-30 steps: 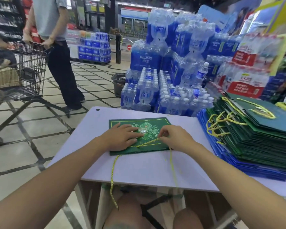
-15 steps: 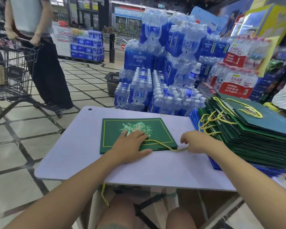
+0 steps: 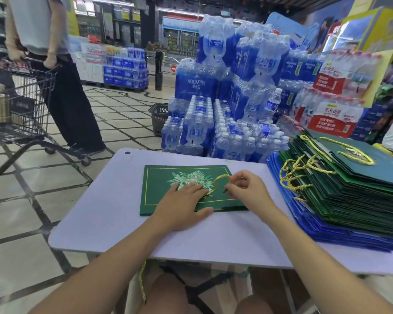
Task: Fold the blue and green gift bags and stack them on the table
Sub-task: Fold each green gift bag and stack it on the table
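Left hand (image 3: 184, 206), fingers straight, pins the green gift bag (image 3: 159, 189); right hand (image 3: 245, 190) pinches the cord handle (image 3: 220, 177), best laid flat beside those fingers.

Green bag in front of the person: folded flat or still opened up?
Folded flat: the green gift bag lies flush on the table under the flat left hand, while the right hand pinches its yellow cord handle.

Both forearms bare, reaching forward. Left hand (image 3: 184, 206) flat, palm down, fingers straight, thumb splayed. Right hand (image 3: 245, 190) just beside it, fingers curled, thumb and forefinger pinching a gold cord (image 3: 221, 176).
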